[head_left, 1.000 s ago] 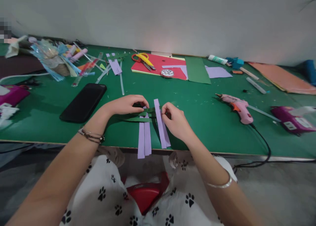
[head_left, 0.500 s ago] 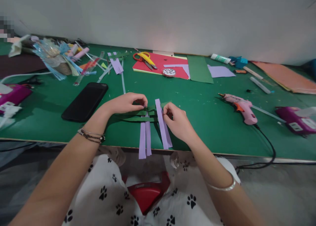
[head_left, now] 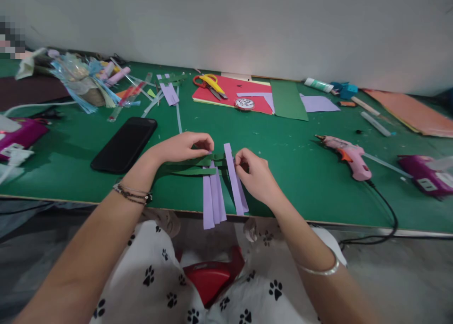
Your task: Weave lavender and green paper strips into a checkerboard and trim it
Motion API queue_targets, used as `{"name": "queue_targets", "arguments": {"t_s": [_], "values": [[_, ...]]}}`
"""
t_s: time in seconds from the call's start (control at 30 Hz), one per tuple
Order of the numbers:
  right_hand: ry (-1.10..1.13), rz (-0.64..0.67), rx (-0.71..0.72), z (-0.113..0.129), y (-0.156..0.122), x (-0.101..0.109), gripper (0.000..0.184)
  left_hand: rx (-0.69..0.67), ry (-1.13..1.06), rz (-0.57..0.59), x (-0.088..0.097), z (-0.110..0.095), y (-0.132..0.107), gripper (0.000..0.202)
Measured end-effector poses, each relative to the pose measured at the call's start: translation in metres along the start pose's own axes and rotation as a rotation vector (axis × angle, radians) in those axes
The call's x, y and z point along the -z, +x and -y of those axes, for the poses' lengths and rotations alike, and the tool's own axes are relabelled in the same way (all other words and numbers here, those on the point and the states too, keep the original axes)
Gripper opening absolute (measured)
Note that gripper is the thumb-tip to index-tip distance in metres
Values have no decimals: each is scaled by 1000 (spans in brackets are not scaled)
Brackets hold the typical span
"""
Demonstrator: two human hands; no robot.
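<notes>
Purple paper strips point(head_left: 212, 201) cross green paper strips point(head_left: 187, 171) near the table's front edge, partly interlaced, their lower ends hanging over it. My left hand point(head_left: 186, 145) is closed in a pinch at the top of the purple strips, where they meet the green ones. On the other side, my right hand point(head_left: 255, 175) is also closed, thumb against forefinger, beside another purple strip point(head_left: 232, 182). What its fingertips hold is hidden, though green strip ends run toward them. A second purple strip lies partly behind that one.
A black phone point(head_left: 123, 145) lies left of my hands, a pink glue gun point(head_left: 348, 156) to the right. Behind are scissors point(head_left: 211, 86), red paper point(head_left: 226, 100), green paper point(head_left: 290, 100) and a woven purple-and-green piece point(head_left: 169, 92). Purple boxes point(head_left: 426, 173) sit at both sides.
The purple strips under my left hand have spread into a fan, one swinging right. Both hands stay in nearly the same place; the whole view has shifted slightly.
</notes>
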State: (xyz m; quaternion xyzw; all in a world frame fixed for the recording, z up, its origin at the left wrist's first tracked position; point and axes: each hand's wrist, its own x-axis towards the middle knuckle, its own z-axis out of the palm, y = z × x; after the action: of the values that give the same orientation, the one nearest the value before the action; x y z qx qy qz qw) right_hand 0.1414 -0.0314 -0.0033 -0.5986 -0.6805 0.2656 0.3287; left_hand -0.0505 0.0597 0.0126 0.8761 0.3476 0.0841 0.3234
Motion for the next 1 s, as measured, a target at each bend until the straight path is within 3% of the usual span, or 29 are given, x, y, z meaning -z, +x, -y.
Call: {"name": "queue_targets", "arguments": {"t_s": [0.8, 1.0], "values": [[0, 65, -59, 0, 0, 0, 11, 14, -32, 50, -1, -1, -1, 37], [-34, 33, -15, -4, -1, -2, 7, 2, -8, 51, -2, 0, -2, 38]]}}
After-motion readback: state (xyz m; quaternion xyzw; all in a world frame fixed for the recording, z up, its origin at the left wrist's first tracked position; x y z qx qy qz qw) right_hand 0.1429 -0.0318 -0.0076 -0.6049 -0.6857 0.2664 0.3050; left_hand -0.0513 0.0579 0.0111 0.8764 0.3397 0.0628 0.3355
